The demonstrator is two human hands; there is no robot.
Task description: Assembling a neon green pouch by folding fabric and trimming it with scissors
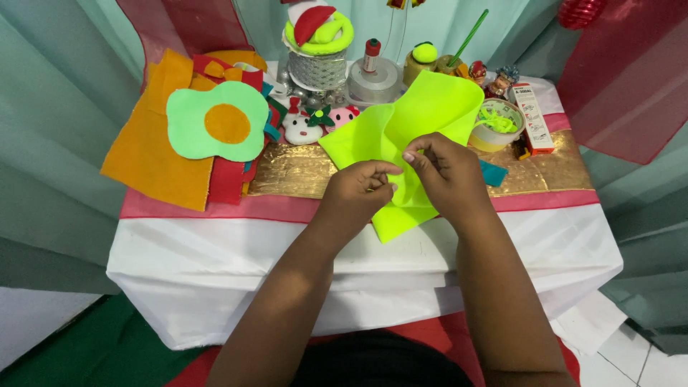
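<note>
Both hands pinch the neon yellow felt sheet (423, 122) at mid-frame, left hand (356, 192) and right hand (448, 175) closed on its folds above the surface (287, 244). Its long axis runs from lower centre to upper right. A loose pinch could let the fold spring open.

Bright, even indoor light, soft shadows, sharp focus, slight wide-angle stretch at edges.

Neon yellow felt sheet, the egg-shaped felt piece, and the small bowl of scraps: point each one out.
Neon yellow felt sheet (430, 107), head view, on its upper flap.
Egg-shaped felt piece (190, 129), head view, on its pale green rim.
Small bowl (487, 137), head view, on its front wall.
</note>
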